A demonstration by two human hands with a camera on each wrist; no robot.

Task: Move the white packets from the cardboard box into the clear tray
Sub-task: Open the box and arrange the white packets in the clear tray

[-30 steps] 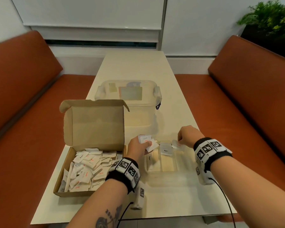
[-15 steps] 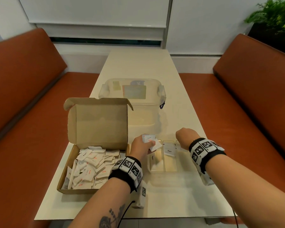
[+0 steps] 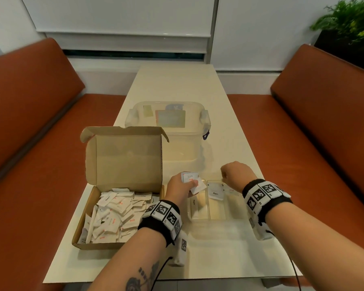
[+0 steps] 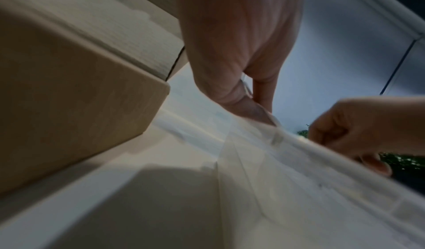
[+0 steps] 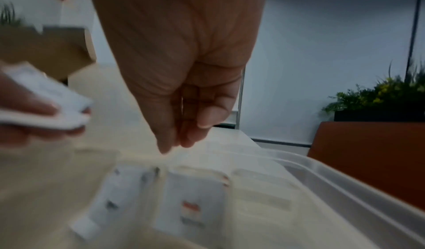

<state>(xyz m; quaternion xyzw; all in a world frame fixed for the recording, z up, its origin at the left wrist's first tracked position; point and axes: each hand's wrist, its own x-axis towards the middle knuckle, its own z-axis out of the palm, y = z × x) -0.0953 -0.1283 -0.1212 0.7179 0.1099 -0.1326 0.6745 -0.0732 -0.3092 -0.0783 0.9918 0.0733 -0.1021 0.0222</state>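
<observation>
While most white packets still fill the cardboard box on the bench, the clear tray beside it holds only a few, so much sorting remains. The left hand pinches a loose fan of packets at the tray's near-left corner, and one could slip onto the bench. The right hand hovers over the tray, fingers curled, apparently empty.

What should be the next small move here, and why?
Probably the right hand, fingers curled above the clear tray and seemingly holding nothing, should take a packet from the packets that the left hand grips, since the tray holds only a few.
</observation>
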